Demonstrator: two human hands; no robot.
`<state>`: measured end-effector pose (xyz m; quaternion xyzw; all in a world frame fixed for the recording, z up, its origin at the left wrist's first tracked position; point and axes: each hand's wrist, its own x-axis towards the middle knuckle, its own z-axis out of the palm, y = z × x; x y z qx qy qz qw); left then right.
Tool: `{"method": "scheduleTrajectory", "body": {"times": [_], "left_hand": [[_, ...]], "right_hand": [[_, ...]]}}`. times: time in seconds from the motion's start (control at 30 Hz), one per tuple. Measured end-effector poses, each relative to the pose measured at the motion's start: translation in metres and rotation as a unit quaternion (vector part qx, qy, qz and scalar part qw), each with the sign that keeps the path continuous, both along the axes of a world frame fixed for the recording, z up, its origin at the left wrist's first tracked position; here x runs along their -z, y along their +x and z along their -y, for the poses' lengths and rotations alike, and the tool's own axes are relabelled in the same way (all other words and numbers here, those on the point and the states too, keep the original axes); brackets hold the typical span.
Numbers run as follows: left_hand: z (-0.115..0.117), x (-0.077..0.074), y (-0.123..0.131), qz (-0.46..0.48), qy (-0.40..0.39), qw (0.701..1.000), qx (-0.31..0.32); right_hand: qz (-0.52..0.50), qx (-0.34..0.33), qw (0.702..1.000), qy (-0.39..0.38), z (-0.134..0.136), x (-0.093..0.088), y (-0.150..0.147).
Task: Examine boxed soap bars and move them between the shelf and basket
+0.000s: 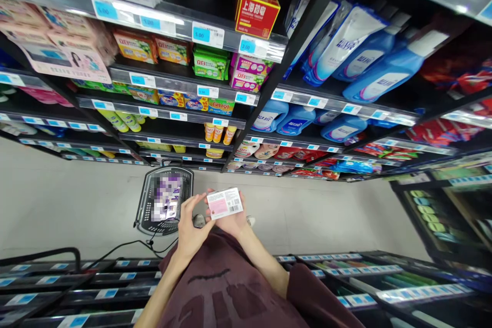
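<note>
A small white and pink box (225, 203) is held flat in front of my chest with its printed back facing up. My left hand (191, 225) pinches the box's left edge with thumb and fingers. My right hand (232, 220) cups it from underneath and behind. A black shopping basket (148, 200) stands on the pale floor just beyond my hands, with packaged goods inside it.
Dark store shelves rise ahead: soap boxes (210, 64) and a red and yellow box (257, 12) left of centre, blue detergent bottles (378, 74) to the right. Low shelves (346, 266) with price tags run along both sides behind me. The pale floor (77, 205) lies between.
</note>
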<state>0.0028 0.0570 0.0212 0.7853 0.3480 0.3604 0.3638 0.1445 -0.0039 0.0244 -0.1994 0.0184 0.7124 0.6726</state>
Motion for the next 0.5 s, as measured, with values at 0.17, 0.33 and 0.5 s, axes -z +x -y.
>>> {"method": "scheduleTrajectory", "body": {"times": [0.17,0.33,0.5], "left_hand": [[-0.0009,0.0016,-0.0021,0.004,0.0,1.0,0.015],[-0.0025,0.0047,-0.0034,0.011,-0.021,0.999,0.025],[-0.0041,0.0081,-0.0028,0.017,-0.035,0.999,0.021]], "right_hand": [[-0.027,-0.007,1.0,0.011,0.0004,0.0032,-0.0015],[-0.026,-0.005,1.0,-0.01,-0.0003,0.0043,-0.0021],[-0.027,-0.007,1.0,-0.01,-0.0015,0.0036,-0.0012]]}}
